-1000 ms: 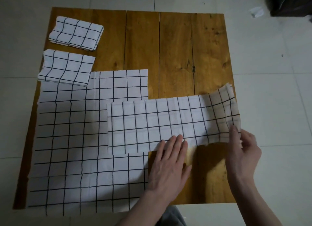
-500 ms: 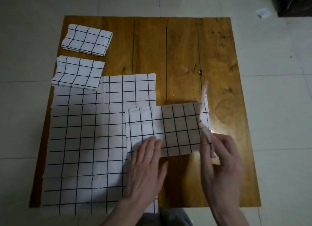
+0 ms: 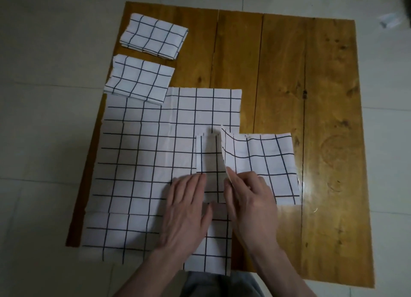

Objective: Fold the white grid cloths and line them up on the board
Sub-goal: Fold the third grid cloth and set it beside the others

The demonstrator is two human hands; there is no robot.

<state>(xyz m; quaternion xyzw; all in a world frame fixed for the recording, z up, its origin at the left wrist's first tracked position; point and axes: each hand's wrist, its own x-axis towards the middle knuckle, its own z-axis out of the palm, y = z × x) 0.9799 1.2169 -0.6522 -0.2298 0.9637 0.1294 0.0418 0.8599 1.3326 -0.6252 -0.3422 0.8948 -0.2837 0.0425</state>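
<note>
A wooden board [image 3: 322, 96] lies on the tiled floor. Two folded white grid cloths [image 3: 153, 36] [image 3: 139, 79] sit one behind the other at its far left. A large unfolded grid cloth [image 3: 144, 163] covers the near left. On its right edge lies a half-folded grid cloth [image 3: 260, 161]. My right hand [image 3: 249, 199] pinches the free edge of that cloth, which is folded over to the left and still lifted. My left hand [image 3: 186, 210] presses flat on the cloth's left end, fingers straight.
The right half of the board is bare wood with a shiny patch. Pale floor tiles [image 3: 44, 141] surround the board. A small white scrap [image 3: 389, 22] lies on the floor at the far right. Grey clothing shows at the bottom edge.
My right hand has carried the cloth's right end over to the left, halving the strip. My left hand stayed pressing on the left part. The camera moved closer.
</note>
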